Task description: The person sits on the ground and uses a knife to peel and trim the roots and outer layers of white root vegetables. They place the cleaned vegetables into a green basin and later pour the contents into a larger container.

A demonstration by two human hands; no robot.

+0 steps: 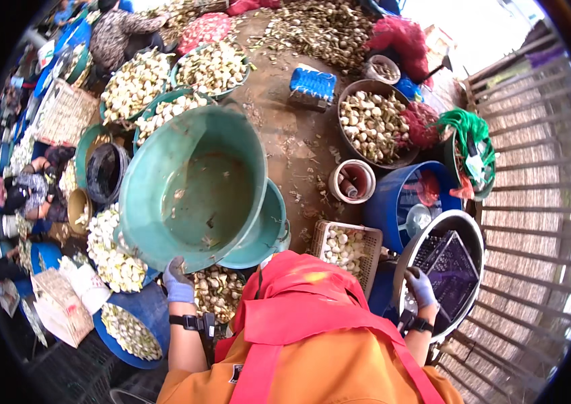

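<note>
My left hand (178, 279), in a grey and lilac glove, grips the near rim of a large green plastic tub (214, 187). The tub is tilted and holds only a few scraps. Partly beneath it stands a second, smaller green tub (271, 222). On the right, my right hand (420, 288), gloved alike, is closed on the near-left rim of a grey basin (473, 227). A dark purple plastic crate (449, 272) lies inside that basin. Between my arms, a beige plastic crate (374, 247) of peeled garlic bulbs stands just ahead of my red apron.
Tubs heaped with garlic bulbs (136, 86) stand at the upper left, near a crouching person (119, 35). A blue barrel (391, 202), a white bucket (336, 184) and a brown basin (343, 118) of bulbs are ahead right. A slatted fence (537, 209) runs along the right.
</note>
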